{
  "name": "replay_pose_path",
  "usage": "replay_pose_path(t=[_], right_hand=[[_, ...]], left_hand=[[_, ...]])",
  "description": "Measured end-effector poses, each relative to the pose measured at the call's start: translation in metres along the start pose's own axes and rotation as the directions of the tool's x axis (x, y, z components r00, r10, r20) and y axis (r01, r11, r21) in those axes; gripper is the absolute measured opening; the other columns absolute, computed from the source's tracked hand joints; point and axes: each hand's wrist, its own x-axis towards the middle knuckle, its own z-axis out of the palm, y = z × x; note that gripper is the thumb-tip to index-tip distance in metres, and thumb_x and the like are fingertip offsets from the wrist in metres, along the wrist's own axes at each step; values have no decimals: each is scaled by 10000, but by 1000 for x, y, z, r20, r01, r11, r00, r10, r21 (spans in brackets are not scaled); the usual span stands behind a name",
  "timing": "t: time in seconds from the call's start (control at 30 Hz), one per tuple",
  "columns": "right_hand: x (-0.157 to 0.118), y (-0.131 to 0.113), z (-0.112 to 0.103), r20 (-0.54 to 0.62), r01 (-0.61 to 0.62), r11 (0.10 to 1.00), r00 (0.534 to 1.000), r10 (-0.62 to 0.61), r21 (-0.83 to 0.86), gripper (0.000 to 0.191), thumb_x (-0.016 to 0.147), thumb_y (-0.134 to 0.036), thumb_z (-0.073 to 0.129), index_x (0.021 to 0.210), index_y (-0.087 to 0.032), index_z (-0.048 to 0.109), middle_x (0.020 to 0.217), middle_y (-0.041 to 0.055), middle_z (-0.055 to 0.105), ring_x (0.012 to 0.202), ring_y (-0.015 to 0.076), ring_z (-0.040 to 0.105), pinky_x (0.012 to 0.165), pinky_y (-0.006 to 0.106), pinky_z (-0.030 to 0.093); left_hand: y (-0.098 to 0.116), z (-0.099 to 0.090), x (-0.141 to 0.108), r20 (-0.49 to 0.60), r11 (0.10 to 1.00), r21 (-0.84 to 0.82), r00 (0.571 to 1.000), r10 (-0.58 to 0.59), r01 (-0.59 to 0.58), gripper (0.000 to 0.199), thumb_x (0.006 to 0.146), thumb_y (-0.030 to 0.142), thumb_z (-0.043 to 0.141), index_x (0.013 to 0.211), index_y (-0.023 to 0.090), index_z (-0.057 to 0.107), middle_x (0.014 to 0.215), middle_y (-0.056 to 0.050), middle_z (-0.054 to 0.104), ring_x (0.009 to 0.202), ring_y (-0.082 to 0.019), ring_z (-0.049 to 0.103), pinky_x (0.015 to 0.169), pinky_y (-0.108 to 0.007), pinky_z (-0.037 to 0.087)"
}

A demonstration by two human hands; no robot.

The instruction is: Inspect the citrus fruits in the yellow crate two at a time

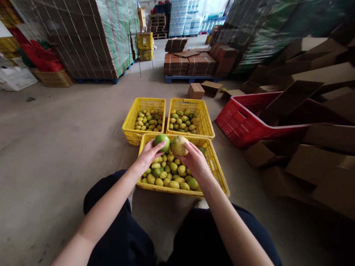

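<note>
My left hand is closed around a round, smooth green citrus fruit, thumb across its side. In my right hand is a larger yellowish, blotchy citrus fruit, gripped between thumb and fingers. The two fruits are side by side, close together, above the near yellow crate. Many smaller yellow and green lemon-like fruits fill the bottom of that crate, partly hidden by my hands.
Behind stand two more yellow crates, the left one and the right one, both holding similar fruits. A red crate with cardboard boxes around it is at right. Flattened cartons lie on a blue pallet farther back.
</note>
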Motion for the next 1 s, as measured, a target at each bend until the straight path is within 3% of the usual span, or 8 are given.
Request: replay_pose_path(t=[0.23,0.43,0.6,0.83,1.0], right_hand=[[-1,6,2,50,-6,999,999,9,-54,341,620,-403,798,884,-212,698,947,26,724,887,244,668,690,336,574],[2,2,-1,27,-50,999,998,50,-17,337,648,-451,748,880,-213,691,917,24,723,886,225,660,629,274,534],[7,5,-7,-27,-92,996,995,93,15,315,644,-435,739,852,-207,671,836,18,719,871,215,669,672,278,530],[7,-1,-1,10,-112,986,994,111,120,242,711,-383,672,847,-182,670,807,23,726,738,198,673,630,306,576],[5,-2,1,-16,-150,981,988,153,126,218,811,-363,551,851,-173,651,776,39,725,648,201,675,536,323,575]], left_hand=[[-6,5,-5,55,999,-27,998,27,-26,388,620,311,815,925,155,631,988,-65,661,977,-208,613,930,-372,470],[-1,0,-2,43,998,-47,998,-35,37,444,544,371,851,899,173,671,955,-58,684,994,-204,604,877,-298,452],[5,-4,-1,14,999,-33,999,-36,36,470,519,380,864,869,154,648,894,-54,693,905,-180,628,805,-265,460],[5,-6,3,-7,989,-96,993,-114,113,399,673,410,766,951,158,630,954,-87,699,940,-207,643,840,-309,502],[7,-3,3,-30,979,-149,989,-145,139,291,807,340,643,1024,146,623,1036,-108,681,946,-210,649,832,-329,546]])
